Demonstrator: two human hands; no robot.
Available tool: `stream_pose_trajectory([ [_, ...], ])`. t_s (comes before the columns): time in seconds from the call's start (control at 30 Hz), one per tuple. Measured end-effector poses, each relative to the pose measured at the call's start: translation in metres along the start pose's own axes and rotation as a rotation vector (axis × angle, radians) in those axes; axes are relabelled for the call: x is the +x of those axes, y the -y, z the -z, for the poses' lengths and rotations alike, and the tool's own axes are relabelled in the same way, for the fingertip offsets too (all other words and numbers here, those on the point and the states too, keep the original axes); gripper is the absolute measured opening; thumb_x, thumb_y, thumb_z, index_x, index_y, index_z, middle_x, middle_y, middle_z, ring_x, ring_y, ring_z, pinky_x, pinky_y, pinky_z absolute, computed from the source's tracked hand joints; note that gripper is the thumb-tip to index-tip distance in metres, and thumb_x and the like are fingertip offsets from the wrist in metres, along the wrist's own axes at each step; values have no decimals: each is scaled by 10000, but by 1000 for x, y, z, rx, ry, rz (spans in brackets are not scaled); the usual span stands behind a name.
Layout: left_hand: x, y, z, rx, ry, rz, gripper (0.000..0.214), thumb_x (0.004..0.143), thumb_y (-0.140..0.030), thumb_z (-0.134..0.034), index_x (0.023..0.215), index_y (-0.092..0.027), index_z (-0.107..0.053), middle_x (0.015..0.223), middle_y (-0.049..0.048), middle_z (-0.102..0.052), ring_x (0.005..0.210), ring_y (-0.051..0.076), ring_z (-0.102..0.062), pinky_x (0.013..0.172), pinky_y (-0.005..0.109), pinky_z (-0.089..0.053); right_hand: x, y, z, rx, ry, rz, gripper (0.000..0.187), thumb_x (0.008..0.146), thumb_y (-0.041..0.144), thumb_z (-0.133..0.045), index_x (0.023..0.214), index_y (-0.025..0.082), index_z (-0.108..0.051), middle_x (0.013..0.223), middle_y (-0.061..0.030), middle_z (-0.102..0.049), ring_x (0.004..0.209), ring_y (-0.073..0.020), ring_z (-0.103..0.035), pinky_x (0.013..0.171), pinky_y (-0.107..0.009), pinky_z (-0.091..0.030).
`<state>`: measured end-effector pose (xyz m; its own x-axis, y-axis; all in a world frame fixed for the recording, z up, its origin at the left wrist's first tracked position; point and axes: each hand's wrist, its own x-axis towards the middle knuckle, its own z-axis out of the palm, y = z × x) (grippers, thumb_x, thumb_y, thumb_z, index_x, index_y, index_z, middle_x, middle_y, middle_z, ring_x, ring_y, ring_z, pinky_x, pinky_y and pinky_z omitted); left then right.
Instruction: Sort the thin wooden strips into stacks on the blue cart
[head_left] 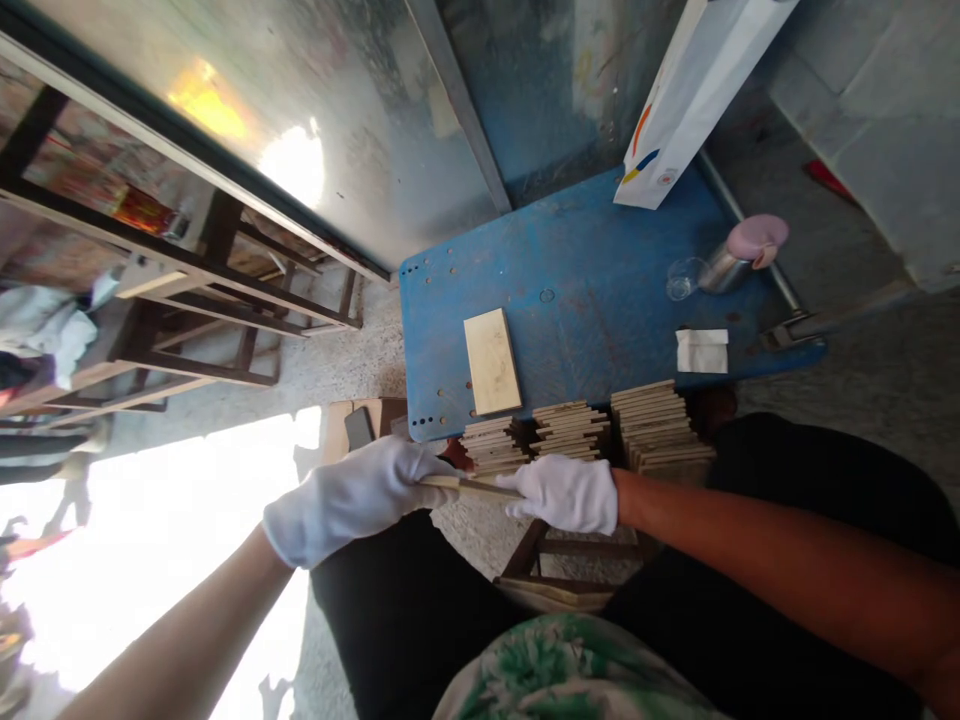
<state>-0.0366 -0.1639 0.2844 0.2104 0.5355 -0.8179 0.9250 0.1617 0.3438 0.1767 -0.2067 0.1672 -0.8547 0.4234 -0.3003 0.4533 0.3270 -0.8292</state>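
The wood slat [471,487] ran left to right, edge-on. Fingers of the left hand [352,497] and right hand [566,493] clamped its ends, just short of the stacks [570,428] crowding the counter [592,290] edge.

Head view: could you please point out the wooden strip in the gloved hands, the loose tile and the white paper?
wooden strip [471,486], head view, its exposed middle.
loose tile [492,360], head view, centre of its face.
white paper [702,350], head view, its centre.

A thin pale wooden slat [472,487] is held edge-on, nearly level.
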Motion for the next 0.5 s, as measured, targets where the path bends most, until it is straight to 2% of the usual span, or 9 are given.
stream_pose_trajectory([
  [0.07,1,4,-15,64,119,-86,312,747,-415,-590,978,-293,-761,781,-1,-721,711,183,-632,681,276,-498,1,-2,5,-172,92,-56,356,875,402,-577,1089,128,-653,986,-136,-707,901,-258,-677,709,-292,-474],
  [0.13,7,12,-31,117,100,-75,316,761,-417,-579,986,-288,-759,789,7,-720,707,183,-627,689,272,-483,1,-6,13,-279,103,-116,383,851,448,-603,1047,123,-658,994,-144,-700,892,-280,-676,678,-306,-474],
  [0.23,26,32,-57,216,80,-46,296,785,-427,-566,952,-282,-763,784,21,-716,687,186,-621,698,278,-469,1,-14,26,-337,-21,-155,403,904,465,-523,1084,122,-635,1015,-143,-693,902,-279,-672,680,-309,-466],
  [0.33,55,56,-84,274,119,-52,292,814,-405,-539,914,-242,-760,734,34,-697,654,179,-606,663,268,-461,2,-22,36,-336,-131,-178,427,946,476,-434,1103,126,-621,1005,-133,-696,891,-255,-670,685,-295,-448],
  [0.43,83,71,-110,240,138,-55,240,806,-352,-561,908,-251,-754,757,27,-708,704,184,-633,722,268,-475,2,-26,44,-322,-160,-222,454,955,495,-401,1112,127,-617,1021,-132,-695,892,-244,-665,679,-286,-429],
  [0.5,98,76,-124,147,97,-8,177,752,-317,-632,875,-276,-752,808,12,-725,791,190,-658,803,260,-477,2,-27,47,-322,-148,-245,467,958,505,-386,1109,127,-616,1010,-129,-697,881,-239,-664,667,-283,-416],
])
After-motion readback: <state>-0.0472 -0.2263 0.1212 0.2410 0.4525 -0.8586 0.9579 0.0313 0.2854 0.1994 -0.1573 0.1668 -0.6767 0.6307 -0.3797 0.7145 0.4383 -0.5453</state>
